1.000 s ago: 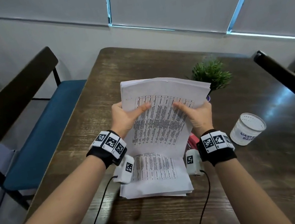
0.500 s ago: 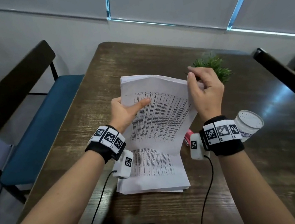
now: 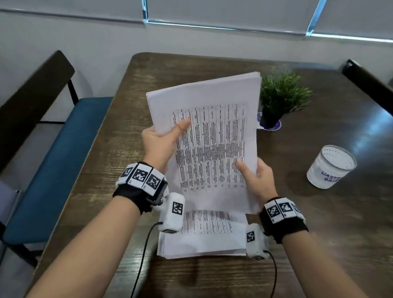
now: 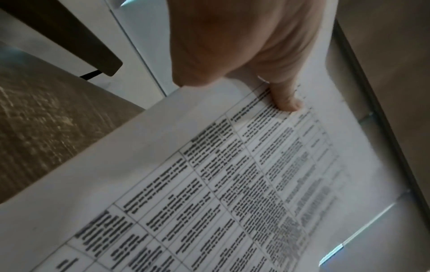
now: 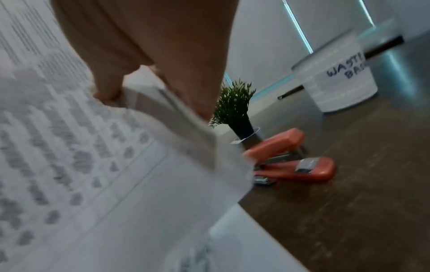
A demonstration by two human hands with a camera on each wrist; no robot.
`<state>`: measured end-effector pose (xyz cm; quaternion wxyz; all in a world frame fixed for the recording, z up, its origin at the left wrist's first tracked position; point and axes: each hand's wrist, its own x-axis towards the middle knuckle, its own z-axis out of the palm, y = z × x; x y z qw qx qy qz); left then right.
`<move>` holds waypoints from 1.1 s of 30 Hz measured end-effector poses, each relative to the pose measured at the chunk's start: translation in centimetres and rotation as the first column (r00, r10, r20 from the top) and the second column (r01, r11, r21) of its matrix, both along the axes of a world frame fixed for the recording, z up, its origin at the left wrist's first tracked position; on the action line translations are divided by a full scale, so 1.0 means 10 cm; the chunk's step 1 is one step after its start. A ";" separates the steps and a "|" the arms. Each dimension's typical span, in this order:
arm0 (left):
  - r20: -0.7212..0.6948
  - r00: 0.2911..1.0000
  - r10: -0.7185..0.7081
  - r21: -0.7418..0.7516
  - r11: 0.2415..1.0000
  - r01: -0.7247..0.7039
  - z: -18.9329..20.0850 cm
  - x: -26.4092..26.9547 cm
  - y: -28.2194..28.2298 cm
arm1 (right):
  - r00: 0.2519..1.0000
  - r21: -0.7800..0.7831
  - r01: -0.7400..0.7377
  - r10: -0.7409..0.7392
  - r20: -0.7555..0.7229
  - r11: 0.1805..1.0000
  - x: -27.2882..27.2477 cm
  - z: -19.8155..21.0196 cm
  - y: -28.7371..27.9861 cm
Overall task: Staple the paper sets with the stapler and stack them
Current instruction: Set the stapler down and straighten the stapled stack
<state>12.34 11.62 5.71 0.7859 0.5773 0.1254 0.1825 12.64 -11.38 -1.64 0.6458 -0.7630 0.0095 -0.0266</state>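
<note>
Head view: right hand [image 3: 259, 178] has dropped from the top corner to pinch the white printed paper set [image 3: 211, 143] at 5 o'clock; left hand [image 3: 163, 143] still grips 9 o'clock, above the table [image 3: 335, 229].

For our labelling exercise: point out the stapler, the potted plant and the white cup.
stapler [image 5: 295, 170]: right wrist view, orange base.
potted plant [image 3: 281, 93]: head view, green leaves.
white cup [image 3: 330, 170]: head view, side wall.

Small potted plant [image 3: 282, 97] on wooden table [image 3: 361, 225], white labelled cup [image 3: 331, 165], blue bench [image 3: 54, 168] alongside
</note>
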 end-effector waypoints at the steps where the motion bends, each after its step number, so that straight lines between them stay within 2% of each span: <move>1: -0.015 1.000 0.026 0.011 1.000 -0.026 -0.02 0.04 0.01 | 1.000 0.015 0.008 -0.008 0.030 1.000 0.00 0.01 0.03; 4: -0.081 0.995 0.050 0.127 0.991 -0.040 -0.11 0.13 0.05 | 1.000 0.062 0.009 -0.010 0.018 0.998 -0.06 0.09 0.12; 6: -0.222 0.975 0.014 0.272 0.961 0.048 -0.28 0.14 0.11 | 1.000 0.104 0.011 -0.008 -0.030 0.995 -0.07 0.07 0.13; 8: -0.412 0.909 -0.065 0.395 0.886 0.242 -0.55 0.08 0.15 | 0.997 0.112 0.031 -0.023 -0.077 0.993 -0.06 0.04 0.13; 10: -0.558 0.821 -0.118 0.440 0.797 0.414 -0.81 -0.02 0.17 | 0.989 0.113 0.058 -0.041 -0.145 0.992 -0.03 -0.04 0.12; 12: -0.645 0.758 -0.091 0.468 0.738 0.486 -0.98 -0.11 0.15 | 0.967 0.091 0.076 -0.051 -0.249 0.993 0.01 -0.20 0.10; 16: -0.719 0.691 -0.069 0.451 0.711 0.540 -1.15 -0.23 0.08 | 0.876 -0.063 -0.005 -0.026 -0.482 0.998 0.10 -0.62 0.04; 19: -0.756 0.654 -0.025 0.492 0.638 0.592 -1.20 -0.30 0.03 | 0.883 -0.263 -0.072 -0.061 -0.466 0.962 0.03 -0.68 0.04; 22: -0.804 0.592 0.049 0.515 0.553 0.655 -1.25 -0.37 0.01 | 0.893 -0.540 -0.133 -0.136 -0.428 0.831 0.04 -0.70 -0.04; 24: -0.830 0.543 0.123 0.525 0.501 0.688 -1.28 -0.40 0.01 | 0.875 -0.641 -0.196 -0.163 -0.456 0.742 0.05 -0.71 -0.08; 26: -0.853 0.494 0.169 0.510 0.476 0.717 -1.27 -0.40 -0.01 | 0.848 -0.647 -0.247 -0.162 -0.504 0.721 0.06 -0.70 -0.09; 29: -0.857 0.501 0.120 0.484 0.520 0.704 -1.28 -0.36 -0.07 | 0.820 -0.600 -0.326 -0.098 -0.564 0.730 0.04 -0.64 -0.04; 31: -0.850 0.514 0.113 0.486 0.544 0.684 -1.29 -0.34 -0.09 | 0.807 -0.624 -0.376 -0.089 -0.584 0.685 0.00 -0.59 0.02; 33: -0.851 0.510 0.123 0.488 0.542 0.684 -1.30 -0.32 -0.09 | 0.820 -0.692 -0.398 -0.105 -0.563 0.602 -0.06 -0.59 0.07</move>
